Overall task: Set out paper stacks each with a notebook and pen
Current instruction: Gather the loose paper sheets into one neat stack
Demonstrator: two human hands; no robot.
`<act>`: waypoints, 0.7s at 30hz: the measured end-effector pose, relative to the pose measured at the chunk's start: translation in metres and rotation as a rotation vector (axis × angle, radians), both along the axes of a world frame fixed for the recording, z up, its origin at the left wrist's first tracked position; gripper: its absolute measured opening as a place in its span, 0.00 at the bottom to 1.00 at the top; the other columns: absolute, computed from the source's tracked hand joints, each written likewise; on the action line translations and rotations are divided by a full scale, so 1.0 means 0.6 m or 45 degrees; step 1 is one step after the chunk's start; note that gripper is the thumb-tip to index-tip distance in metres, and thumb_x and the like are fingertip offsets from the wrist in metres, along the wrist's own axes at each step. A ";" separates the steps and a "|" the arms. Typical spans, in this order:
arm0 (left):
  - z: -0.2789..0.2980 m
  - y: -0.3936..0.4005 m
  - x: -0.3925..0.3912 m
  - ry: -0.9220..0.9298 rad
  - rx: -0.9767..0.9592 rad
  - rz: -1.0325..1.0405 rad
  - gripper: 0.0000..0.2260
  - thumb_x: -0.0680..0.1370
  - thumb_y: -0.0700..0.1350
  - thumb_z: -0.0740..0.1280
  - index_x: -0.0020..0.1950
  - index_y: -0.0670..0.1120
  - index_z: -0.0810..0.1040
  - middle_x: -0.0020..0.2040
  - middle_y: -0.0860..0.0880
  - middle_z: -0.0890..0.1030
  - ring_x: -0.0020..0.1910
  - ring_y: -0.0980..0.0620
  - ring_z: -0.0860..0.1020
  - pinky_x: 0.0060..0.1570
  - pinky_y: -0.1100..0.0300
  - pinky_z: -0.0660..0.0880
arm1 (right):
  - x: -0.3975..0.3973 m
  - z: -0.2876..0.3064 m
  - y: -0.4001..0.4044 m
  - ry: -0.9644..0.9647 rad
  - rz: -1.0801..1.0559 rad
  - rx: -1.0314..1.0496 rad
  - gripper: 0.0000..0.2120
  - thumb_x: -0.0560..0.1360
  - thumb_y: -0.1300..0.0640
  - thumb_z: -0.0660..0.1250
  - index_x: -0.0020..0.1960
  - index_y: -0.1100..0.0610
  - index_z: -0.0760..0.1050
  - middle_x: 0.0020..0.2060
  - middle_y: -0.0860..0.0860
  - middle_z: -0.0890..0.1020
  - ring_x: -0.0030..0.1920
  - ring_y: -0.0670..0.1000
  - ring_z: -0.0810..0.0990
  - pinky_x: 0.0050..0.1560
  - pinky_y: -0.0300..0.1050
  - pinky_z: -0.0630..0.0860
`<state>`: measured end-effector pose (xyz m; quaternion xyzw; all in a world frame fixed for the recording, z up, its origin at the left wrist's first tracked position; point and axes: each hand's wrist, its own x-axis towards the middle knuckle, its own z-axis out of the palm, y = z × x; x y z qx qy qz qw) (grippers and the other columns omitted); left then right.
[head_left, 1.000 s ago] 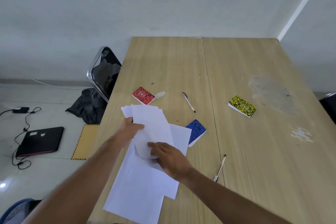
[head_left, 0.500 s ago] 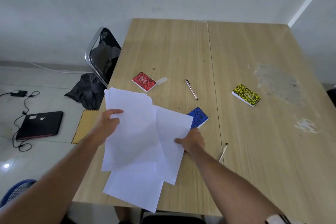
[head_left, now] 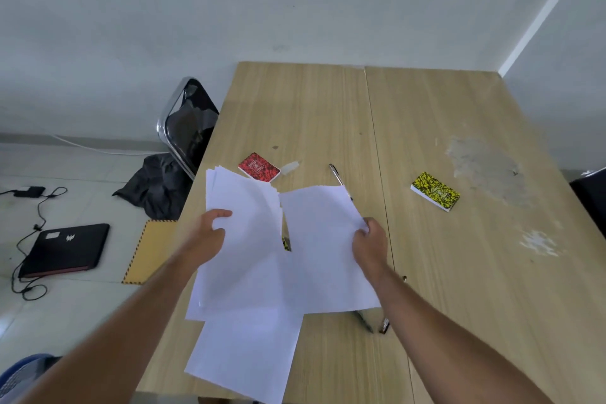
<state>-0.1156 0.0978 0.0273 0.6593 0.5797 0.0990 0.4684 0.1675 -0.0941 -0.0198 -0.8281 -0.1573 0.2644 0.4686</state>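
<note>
A: Head view: the left hand [head_left: 210, 234] pinches a thick sheaf of paper [head_left: 241, 239] at its left edge, thumb on top, while the right hand [head_left: 370, 241] is closed on the right edge of a thinner batch of sheets [head_left: 323, 249]. Both batches are lifted off the wooden table [head_left: 459, 272].

B: What has changed?

A: Half a second ago the papers overlapped as one loose pile under both hands. Now they are pulled apart into two handfuls with a gap between them. One more sheet [head_left: 246, 354] lies flat just below the hands, near the table edge.

B: Meaning?

A: Likely the pile is being divided into separate stacks; none is laid out yet.

B: And the notebooks and pens?

A: Beyond the left hand, a red notebook [head_left: 259, 167]; beyond the right, a pen [head_left: 335, 174]; well off to the right, a yellow notebook [head_left: 434, 191]. The blue notebook seen earlier is now hidden behind the lifted sheets. Another pen [head_left: 384, 325] peeks out beside the right forearm.

B: Any containers?

A: None on the table, nothing holding anything.
</note>
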 end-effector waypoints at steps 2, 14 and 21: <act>0.012 -0.002 0.016 0.033 0.047 -0.066 0.25 0.77 0.30 0.55 0.66 0.52 0.76 0.65 0.51 0.72 0.28 0.48 0.74 0.23 0.61 0.69 | 0.024 0.028 0.000 0.016 -0.081 0.100 0.08 0.71 0.67 0.57 0.40 0.57 0.71 0.34 0.49 0.75 0.33 0.50 0.70 0.34 0.44 0.66; 0.057 -0.022 0.071 -0.095 0.036 -0.144 0.30 0.70 0.63 0.78 0.67 0.53 0.77 0.66 0.55 0.75 0.63 0.53 0.74 0.58 0.56 0.71 | -0.051 0.046 0.083 0.415 0.109 0.177 0.10 0.72 0.66 0.58 0.44 0.59 0.77 0.39 0.51 0.80 0.39 0.51 0.75 0.40 0.43 0.72; 0.047 -0.002 0.015 -0.190 -0.001 0.176 0.19 0.76 0.35 0.72 0.64 0.49 0.76 0.60 0.45 0.78 0.42 0.51 0.79 0.42 0.55 0.78 | -0.096 0.011 0.103 0.523 0.328 0.013 0.06 0.80 0.62 0.64 0.55 0.58 0.78 0.45 0.54 0.82 0.38 0.50 0.77 0.38 0.42 0.74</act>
